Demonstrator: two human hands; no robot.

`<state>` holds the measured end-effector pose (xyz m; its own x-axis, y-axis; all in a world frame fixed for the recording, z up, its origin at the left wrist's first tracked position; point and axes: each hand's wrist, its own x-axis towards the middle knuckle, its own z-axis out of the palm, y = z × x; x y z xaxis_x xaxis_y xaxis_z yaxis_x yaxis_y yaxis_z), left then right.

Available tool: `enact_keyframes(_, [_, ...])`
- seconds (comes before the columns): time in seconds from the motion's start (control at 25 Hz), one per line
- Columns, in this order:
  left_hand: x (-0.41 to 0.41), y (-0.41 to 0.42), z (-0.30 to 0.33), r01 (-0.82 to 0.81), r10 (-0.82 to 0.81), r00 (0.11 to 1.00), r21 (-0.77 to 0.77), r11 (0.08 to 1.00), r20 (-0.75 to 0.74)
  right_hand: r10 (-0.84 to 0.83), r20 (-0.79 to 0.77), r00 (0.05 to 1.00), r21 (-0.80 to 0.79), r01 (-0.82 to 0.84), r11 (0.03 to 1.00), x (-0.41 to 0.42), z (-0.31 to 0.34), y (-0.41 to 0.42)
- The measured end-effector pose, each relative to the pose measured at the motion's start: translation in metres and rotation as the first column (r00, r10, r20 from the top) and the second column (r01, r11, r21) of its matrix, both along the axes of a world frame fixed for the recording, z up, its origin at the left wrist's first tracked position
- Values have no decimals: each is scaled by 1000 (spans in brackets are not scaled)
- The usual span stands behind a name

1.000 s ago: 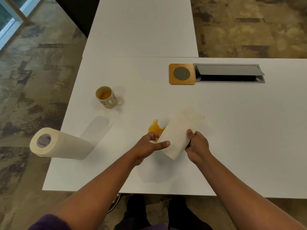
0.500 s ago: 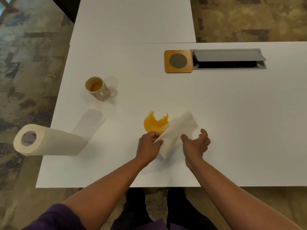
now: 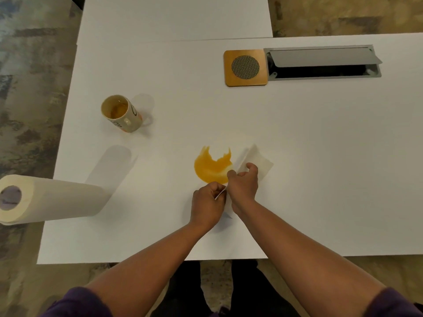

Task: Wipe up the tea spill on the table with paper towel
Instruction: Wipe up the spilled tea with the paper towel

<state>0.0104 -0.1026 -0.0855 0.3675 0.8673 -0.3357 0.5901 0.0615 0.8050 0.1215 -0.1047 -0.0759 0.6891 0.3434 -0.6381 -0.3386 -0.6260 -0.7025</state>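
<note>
One head-worn camera looks steeply down and forward from above the near edge of the table (image 3: 320, 179). Both forearms enter from the bottom of the frame and reach forward to the middle, so the hands sit near the centre. The wide lens bends the table edges and takes in floor (image 3: 27, 88) on the left, top right and along the bottom. The view stands near enough to fill most of the frame with the tabletop. No second view shares the scene.

One mug (image 3: 124, 114), one paper-towel roll (image 3: 49, 199), one coaster (image 3: 245, 67), two hands (image 3: 207, 205).
</note>
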Motion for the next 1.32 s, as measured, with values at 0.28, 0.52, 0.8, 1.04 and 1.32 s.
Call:
enact_keyframes(0.28, [-18, 26, -8, 31, -33, 999, 139, 990, 13, 188, 284, 940, 27, -204, 979, 4, -18, -1])
enact_keyframes(0.52, [-55, 97, -42, 92, 40, 968, 498, 862, -247, 218, 497, 840, 82, -295, 952, 18, -43, 5])
enact_keyframes(0.8, [-67, 120, -67, 228, -28, 932, 524, 821, -361, 371, 563, 739, 30, -467, 884, 34, -55, 24])
enact_keyframes(1.04, [-65, 122, -67, 258, -44, 914, 495, 830, -403, 631, 522, 574, 21, -748, 663, 33, -55, 52])
enact_keyframes(1.32, [-63, 122, -62, 266, -55, 909, 473, 840, -414, 833, 478, 279, 43, -955, 295, 44, -54, 59])
